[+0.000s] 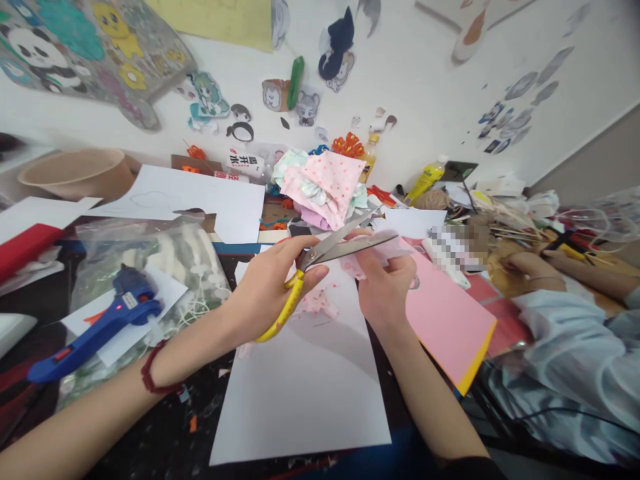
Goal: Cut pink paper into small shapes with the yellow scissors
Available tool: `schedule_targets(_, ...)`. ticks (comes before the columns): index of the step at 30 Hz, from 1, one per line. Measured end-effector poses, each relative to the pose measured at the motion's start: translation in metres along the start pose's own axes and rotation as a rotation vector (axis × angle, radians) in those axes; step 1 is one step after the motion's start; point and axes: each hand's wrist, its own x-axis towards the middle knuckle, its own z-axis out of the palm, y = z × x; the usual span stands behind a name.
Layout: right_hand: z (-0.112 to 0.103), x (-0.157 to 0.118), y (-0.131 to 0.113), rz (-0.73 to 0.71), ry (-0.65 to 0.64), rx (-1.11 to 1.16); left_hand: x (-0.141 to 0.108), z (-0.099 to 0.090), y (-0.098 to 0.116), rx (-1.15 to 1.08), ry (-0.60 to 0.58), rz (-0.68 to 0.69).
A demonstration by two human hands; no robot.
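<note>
My left hand [270, 280] is wrapped round the yellow handles of a pair of scissors [290, 307], whose blades point right and stand apart. Pinched in my right hand [387, 287] is a piece of pale pink fabric [393, 248], right at the blades. Below both hands lies a large white sheet of paper [310, 387], with pink-spotted fabric scraps [320, 301] on its upper part. Behind the scissors rises a pile of pastel cloth [325, 183] with a pink dotted piece on top.
At the left, a blue glue gun [123, 307] rests on paper over a plastic bag [185, 247]. Pink paper [450, 313] lies at the right, near another person's arm [590, 273]. A brown bowl [75, 173] stands back left, a yellow bottle [427, 179] back right.
</note>
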Motion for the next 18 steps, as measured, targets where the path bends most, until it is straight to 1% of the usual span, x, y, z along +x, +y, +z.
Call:
schedule_targets(10,0.0036,-0.0050,-0.0013,0.015,0.022,0.085,-0.0012,0.0011,0.0035,-0.001,0.036,0.011)
schedule_targets(18,0.0091,-0.0075,-0.0016,0.019,0.120,0.074,-0.0023,0.0051,0.0070,0.018,0.050,0.036)
